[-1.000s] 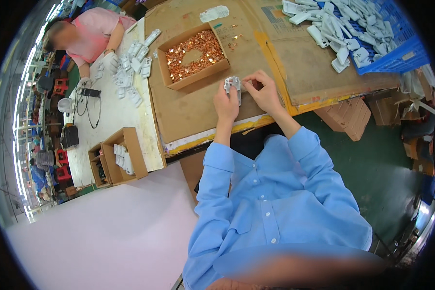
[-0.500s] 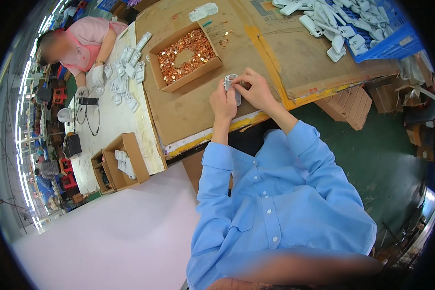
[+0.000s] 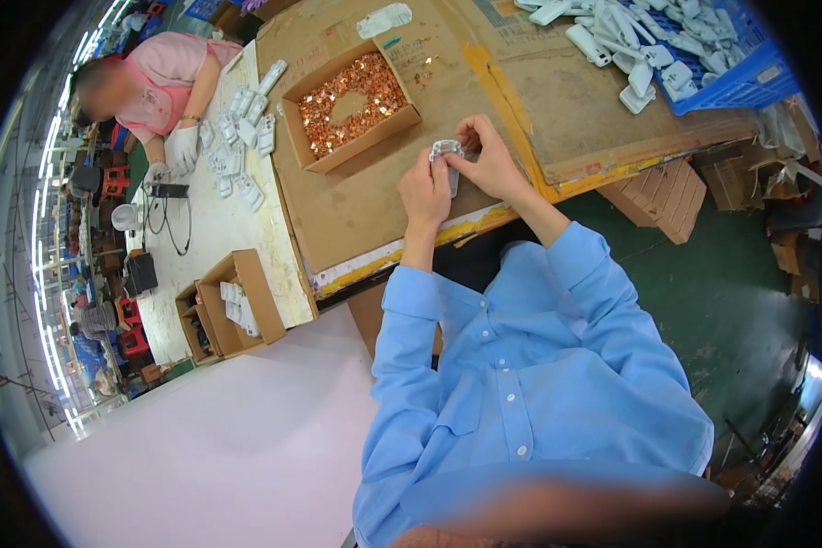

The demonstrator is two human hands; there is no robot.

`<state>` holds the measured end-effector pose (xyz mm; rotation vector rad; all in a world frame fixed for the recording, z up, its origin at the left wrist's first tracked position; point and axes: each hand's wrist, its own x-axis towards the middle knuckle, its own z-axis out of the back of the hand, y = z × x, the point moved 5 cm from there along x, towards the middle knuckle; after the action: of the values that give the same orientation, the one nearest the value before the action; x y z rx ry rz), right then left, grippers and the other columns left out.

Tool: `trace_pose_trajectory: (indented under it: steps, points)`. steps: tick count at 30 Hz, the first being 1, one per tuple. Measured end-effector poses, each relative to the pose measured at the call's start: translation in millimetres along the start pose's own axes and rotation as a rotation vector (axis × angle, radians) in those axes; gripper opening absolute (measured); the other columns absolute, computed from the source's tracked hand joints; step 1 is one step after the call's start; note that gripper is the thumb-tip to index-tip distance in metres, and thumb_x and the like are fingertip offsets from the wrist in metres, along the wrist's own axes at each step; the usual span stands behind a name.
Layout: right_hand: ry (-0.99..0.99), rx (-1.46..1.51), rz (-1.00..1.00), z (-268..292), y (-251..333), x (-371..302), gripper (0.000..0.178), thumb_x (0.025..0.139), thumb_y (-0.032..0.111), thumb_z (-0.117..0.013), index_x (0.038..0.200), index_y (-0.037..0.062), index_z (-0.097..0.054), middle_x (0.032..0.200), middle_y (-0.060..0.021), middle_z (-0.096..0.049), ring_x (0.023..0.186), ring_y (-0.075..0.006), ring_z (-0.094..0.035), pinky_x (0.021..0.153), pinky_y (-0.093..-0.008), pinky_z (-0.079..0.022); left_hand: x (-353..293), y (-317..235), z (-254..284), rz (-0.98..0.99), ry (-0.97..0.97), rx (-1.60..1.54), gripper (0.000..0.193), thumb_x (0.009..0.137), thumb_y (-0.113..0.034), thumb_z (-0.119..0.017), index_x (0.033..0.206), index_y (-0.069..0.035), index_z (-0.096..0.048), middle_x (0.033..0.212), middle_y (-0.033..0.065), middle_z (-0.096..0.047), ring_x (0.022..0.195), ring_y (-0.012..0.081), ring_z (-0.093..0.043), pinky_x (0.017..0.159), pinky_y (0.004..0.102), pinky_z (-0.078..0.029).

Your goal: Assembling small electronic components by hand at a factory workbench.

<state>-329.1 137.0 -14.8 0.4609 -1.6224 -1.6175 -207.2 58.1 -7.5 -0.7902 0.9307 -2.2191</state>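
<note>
Near the front edge of the cardboard-covered table, a small white plastic casing (image 3: 445, 148) is held up, its hollow inner side partly showing. My left hand (image 3: 424, 194) is closed around its left side and lower part. My right hand (image 3: 495, 166) is at its right edge, thumb bent against the casing and fingers curled beside it. Whether a small part lies between those fingertips is too small to tell. Just beyond my hands stands an open cardboard box (image 3: 405, 124) of small copper-coloured metal pieces (image 3: 374, 77).
Similar white casings fill a blue crate (image 3: 740, 87) and spill beside it at the far right. On the left, a person in pink with white gloves (image 3: 183, 149) works by loose casings (image 3: 237, 155). An open carton (image 3: 263, 297) stands on the white table (image 3: 219, 228).
The casing has tipped so that more of its inner side shows. My right fingers have shifted from its face to its right edge. The other person's gloved hand has moved slightly.
</note>
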Motion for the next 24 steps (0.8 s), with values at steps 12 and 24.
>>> trace_pose_trajectory:
  steps: [12,24]
  points:
    - [0.063,-0.027,0.017,-2.1,6.1,-1.6,0.026,0.082,0.008,-0.071,0.104,0.0041,-0.058,0.094,-0.0039,-0.054,0.080,-0.0132,-0.053,0.073,-0.0274,-0.045,-0.7,1.7,-1.3,0.071,0.014,-0.053,0.024,0.097,-0.024,-0.048,0.107,-0.008,-0.063,0.084,0.0206,-0.067,0.080,0.0420,-0.065,0.068,0.0514,-0.048]
    - [0.021,-0.004,-0.059,-2.8,1.6,-2.4,0.022,0.083,0.013,-0.072,0.098,0.0024,-0.061,0.086,-0.0043,-0.061,0.073,-0.0129,-0.057,0.067,-0.0278,-0.048,-2.0,-4.0,-0.4,0.048,-0.007,-0.039,0.023,0.097,-0.025,-0.050,0.103,-0.009,-0.064,0.082,0.0192,-0.067,0.078,0.0412,-0.064,0.067,0.0509,-0.048]
